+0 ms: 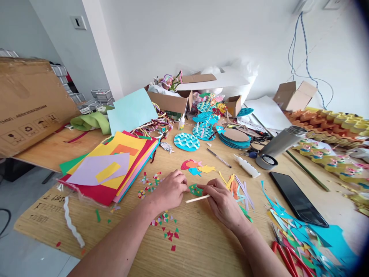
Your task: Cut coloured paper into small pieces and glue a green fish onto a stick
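Observation:
A small green paper fish (196, 190) with coloured bits on it lies on the table between my two hands. My left hand (172, 188) has its fingers curled together at the fish's left end; what they pinch, if anything, is hidden. In my right hand (221, 200) a thin white stick (197, 199) is gripped, pointing left. That hand's forefinger touches the fish's right end. Just beyond lie paper fish in red, orange, blue and yellow (206, 169). Paper confetti dots (150, 181) and small triangles (170, 234) are scattered beside my left forearm.
Coloured paper sheets (99, 169) are stacked at left. A glue bottle (247, 166), pen (219, 157), steel flask (284, 144) and black phone (298, 198) lie right. Red-handled scissors (288, 254) rest by paper scraps (331, 246). Blue wavy discs (186, 142) sit behind.

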The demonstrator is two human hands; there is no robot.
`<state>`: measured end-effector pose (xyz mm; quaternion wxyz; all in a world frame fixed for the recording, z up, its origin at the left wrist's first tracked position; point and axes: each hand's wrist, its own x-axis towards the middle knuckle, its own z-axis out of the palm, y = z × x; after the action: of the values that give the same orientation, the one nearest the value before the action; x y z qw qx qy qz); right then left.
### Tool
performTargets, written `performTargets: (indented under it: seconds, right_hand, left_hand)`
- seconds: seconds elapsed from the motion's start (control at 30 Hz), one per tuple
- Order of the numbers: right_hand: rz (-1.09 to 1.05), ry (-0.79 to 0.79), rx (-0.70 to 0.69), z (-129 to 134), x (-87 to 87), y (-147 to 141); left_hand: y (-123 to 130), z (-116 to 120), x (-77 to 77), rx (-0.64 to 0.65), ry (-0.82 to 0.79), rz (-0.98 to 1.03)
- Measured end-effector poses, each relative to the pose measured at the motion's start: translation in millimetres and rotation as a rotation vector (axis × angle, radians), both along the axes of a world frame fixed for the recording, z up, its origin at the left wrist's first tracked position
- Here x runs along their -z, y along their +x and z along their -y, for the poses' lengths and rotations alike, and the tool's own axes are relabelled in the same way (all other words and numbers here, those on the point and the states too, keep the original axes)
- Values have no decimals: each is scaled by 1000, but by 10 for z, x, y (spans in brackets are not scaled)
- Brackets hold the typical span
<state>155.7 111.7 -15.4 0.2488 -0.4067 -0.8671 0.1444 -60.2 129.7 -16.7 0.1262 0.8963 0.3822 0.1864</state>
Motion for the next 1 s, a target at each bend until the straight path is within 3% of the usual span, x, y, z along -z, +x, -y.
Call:
performTargets:
  seconds: [0.17,0.37,0.77,1.0]
  right_hand:
    - [27,-42,-13,-18,19,-11]
    - [-207,-80,77,-40,53,65]
    - [-163,-190,33,-44,47,84]
    - [-238,-142,280,-77,55,137]
  left_hand:
    - [3,0,-3,1,-6,-1]
    - [5,-9,33,-2,-5,6]
    - [9,-6,23,-5,2,-1]
    - [7,-8,37,-2,-17,8]
